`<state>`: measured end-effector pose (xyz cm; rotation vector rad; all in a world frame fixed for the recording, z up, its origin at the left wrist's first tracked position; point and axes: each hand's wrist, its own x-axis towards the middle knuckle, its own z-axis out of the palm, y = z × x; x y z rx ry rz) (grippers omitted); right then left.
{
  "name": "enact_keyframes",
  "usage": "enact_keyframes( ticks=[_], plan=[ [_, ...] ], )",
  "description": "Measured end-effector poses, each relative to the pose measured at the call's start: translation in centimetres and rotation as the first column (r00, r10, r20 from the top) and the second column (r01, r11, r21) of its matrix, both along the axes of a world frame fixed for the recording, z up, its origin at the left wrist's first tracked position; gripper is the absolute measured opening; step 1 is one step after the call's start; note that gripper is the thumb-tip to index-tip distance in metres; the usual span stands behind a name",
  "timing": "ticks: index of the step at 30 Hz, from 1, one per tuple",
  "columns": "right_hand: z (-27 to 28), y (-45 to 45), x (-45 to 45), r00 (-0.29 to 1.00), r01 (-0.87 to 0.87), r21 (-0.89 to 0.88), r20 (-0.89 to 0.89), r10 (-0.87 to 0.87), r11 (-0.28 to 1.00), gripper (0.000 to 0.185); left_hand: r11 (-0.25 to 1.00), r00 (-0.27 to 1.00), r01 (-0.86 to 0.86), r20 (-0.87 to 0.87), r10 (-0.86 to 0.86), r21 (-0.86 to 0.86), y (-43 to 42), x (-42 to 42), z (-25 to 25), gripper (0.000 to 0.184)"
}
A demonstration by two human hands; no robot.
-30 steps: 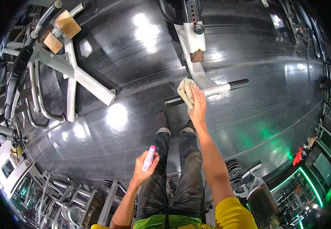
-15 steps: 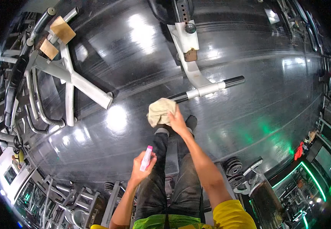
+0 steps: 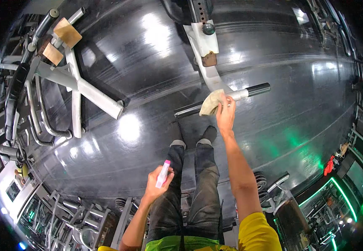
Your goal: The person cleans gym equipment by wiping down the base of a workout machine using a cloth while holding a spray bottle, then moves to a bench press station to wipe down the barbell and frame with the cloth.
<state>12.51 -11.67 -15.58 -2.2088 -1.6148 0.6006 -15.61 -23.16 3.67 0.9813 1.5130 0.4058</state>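
My right hand is closed on a beige cloth, which lies against the crossbar of a gym machine. That crossbar has a white middle and black ends, and the cloth covers part of it left of the centre joint. In my left hand, held low over my left leg, is a spray bottle seen from above, its head white with a pink nozzle. Most of the bottle's body is hidden by the hand and the angle.
A white-framed machine with bare wooden pads stands at the left. The crossbar joins a white upright with a black knob. Weight plates and a bench sit behind me at the right. The dark floor is shiny.
My right hand has moved the cloth right and slightly forward, from beyond the crossbar's left end to near its middle. The spray bottle in my left hand has barely shifted.
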Motion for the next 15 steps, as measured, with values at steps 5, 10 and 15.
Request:
enact_keyframes(
  ticks=[5, 10, 15],
  plan=[
    [0.9, -0.2, -0.2, 0.828, -0.45, -0.065, 0.344, 0.443, 0.891, 0.053, 0.999, 0.999, 0.038, -0.037, -0.04, -0.036, 0.7, -0.1, 0.5, 0.014],
    [-1.7, 4.0, 3.2, 0.665, -0.722, -0.16, 0.106, 0.739, 0.673, 0.041, 0.999, 1.0, -0.02, -0.002, 0.02, -0.032, 0.4, 0.2, -0.6, 0.013],
    [-2.6, 7.2, 2.4, 0.731, -0.638, -0.378, -0.024, 0.682, 0.671, 0.036, 0.998, 0.995, 0.055, -0.08, -0.057, -0.027, 0.9, 0.9, -0.5, 0.013]
  ],
)
